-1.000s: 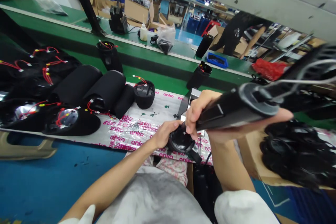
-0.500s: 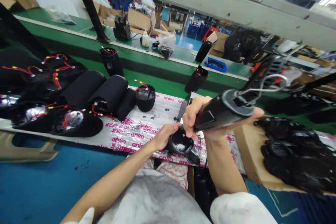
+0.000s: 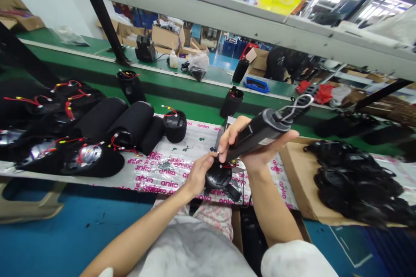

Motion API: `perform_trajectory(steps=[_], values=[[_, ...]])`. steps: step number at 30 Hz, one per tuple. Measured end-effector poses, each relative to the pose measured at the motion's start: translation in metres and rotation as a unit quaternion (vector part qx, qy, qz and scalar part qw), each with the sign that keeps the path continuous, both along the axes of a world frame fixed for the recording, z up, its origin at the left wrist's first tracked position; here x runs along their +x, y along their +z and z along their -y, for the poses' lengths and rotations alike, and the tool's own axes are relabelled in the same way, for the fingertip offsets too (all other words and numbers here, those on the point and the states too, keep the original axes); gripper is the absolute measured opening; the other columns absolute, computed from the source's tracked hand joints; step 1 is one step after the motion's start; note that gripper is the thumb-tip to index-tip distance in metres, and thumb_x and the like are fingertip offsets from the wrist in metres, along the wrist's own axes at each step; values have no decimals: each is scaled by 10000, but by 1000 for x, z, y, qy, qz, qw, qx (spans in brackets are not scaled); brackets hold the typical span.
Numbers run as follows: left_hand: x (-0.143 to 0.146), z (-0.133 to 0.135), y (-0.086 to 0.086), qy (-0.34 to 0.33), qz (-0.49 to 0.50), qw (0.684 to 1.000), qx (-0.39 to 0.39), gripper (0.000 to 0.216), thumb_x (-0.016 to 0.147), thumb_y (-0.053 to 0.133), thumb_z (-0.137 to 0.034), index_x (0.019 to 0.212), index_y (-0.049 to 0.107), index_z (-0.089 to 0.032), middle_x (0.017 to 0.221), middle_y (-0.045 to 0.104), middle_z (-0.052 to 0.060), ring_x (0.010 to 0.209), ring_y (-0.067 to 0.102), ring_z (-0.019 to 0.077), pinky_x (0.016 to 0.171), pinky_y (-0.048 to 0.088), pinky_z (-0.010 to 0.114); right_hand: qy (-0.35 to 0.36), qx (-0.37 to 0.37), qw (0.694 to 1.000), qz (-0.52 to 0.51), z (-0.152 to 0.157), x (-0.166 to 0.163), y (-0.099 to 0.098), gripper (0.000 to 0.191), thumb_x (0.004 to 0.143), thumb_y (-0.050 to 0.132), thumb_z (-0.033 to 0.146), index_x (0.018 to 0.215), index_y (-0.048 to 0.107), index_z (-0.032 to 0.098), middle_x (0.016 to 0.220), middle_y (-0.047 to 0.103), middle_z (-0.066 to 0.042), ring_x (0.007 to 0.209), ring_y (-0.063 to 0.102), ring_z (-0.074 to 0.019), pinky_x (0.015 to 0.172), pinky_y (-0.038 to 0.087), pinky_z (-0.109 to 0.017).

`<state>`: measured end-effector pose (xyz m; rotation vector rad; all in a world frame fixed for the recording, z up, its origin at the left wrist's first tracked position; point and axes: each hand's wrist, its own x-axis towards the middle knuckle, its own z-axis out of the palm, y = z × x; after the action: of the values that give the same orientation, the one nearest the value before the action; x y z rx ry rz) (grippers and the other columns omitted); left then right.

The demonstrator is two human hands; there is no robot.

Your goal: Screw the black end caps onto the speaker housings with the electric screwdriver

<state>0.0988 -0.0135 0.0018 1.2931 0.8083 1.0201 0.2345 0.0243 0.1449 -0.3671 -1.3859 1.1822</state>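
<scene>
In my right hand is a black electric screwdriver, its corded rear end raised toward the upper right. The fingers wrap round its body, and its front end points down at a black round plastic housing. My left hand grips the left side of this housing, thumb on top near the tool's tip. Small red and yellow wires show beside the housing, under the right hand. Whether the tip touches a screw is hidden by the fingers. A small black cylinder with red wires stands to the left.
Several black fabric-covered cylinders with red wires lie on the left. A cardboard tray of black plastic parts stands on the right. Upright black cylinders stand behind. A grey shelf beam crosses overhead.
The screwdriver and my right hand have shifted left and away from the camera, and the tool is tilted more. My left hand keeps its hold on the housing. The view has tilted up a little.
</scene>
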Motion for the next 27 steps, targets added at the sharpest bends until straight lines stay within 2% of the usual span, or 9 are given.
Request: perform_trajectory(steps=[2, 4, 7, 10, 13, 18, 20, 23, 27], values=[[1, -3, -1, 5, 9, 1000, 1, 509, 1088, 470, -546, 1137, 783, -147, 1112, 823, 88, 1098, 715, 319, 1051, 507, 402, -48, 33, 997, -42, 9, 11, 5, 891, 875, 463, 1009, 764, 756, 175, 585, 715, -74, 286, 541, -173, 251, 410, -268], [-4, -12, 2, -29, 14, 999, -1, 500, 1050, 501, -540, 1084, 806, -146, 1082, 836, 95, 1046, 735, 319, 1007, 529, 401, -89, 69, 992, -51, 19, 33, 13, 962, 860, 397, 1040, 843, 811, 172, 672, 767, -105, 291, 547, -166, 239, 380, -262], [-22, -31, 11, -156, 30, 987, 1, 505, 1011, 537, -543, 1030, 839, -139, 1072, 852, 123, 1000, 767, 319, 956, 555, 398, -137, 83, 987, -19, 31, 72, 19, 993, 805, 394, 1080, 862, 816, 182, 675, 763, -101, 318, 578, -182, 252, 392, -273], [-38, -45, 14, -239, 33, 970, 5, 516, 1007, 567, -556, 1033, 862, -134, 1049, 860, 135, 962, 781, 313, 925, 570, 393, -188, 67, 980, -15, 36, 86, 2, 936, 834, 427, 1047, 782, 789, 186, 591, 708, -68, 308, 560, -176, 245, 363, -259], [-46, -39, 9, -175, 33, 984, 3, 561, 1053, 527, -598, 1102, 858, -148, 1114, 862, 132, 1055, 782, 325, 1001, 569, 409, -253, 36, 967, -27, 33, 72, -32, 890, 859, 480, 1006, 771, 790, 177, 628, 733, -76, 320, 570, -171, 266, 394, -260], [-46, 12, -4, 8, -1, 1000, 18, 542, 1108, 502, -600, 1404, 730, -208, 1416, 775, 108, 1310, 699, 316, 1169, 483, 403, -292, 9, 955, -47, 24, 50, -71, 830, 770, 659, 981, 758, 785, 161, 645, 744, -80, 336, 599, -173, 299, 429, -250], [-42, 28, -8, 56, -14, 998, 23, 510, 1117, 510, -569, 1463, 680, -237, 1480, 736, 90, 1367, 663, 302, 1196, 454, 388, -278, -13, 959, -44, 19, 49, -77, 859, 780, 628, 1000, 757, 781, 156, 643, 747, -87, 316, 585, -167, 284, 403, -240], [-33, 33, -10, 90, -9, 995, 42, 523, 1122, 459, -571, 1370, 737, -205, 1391, 774, 104, 1278, 702, 309, 1127, 498, 392, -241, -53, 969, -33, 10, 52, -79, 887, 860, 505, 997, 747, 775, 159, 617, 738, -95, 279, 538, -152, 262, 366, -232], [-25, 17, -9, 47, 10, 997, 64, 577, 1102, 448, -592, 1283, 787, -161, 1277, 821, 119, 1145, 752, 319, 1028, 543, 392, -165, -81, 983, -11, 15, 77, -60, 879, 870, 507, 986, 741, 797, 166, 558, 709, -95, 247, 508, -175, 230, 373, -270]])
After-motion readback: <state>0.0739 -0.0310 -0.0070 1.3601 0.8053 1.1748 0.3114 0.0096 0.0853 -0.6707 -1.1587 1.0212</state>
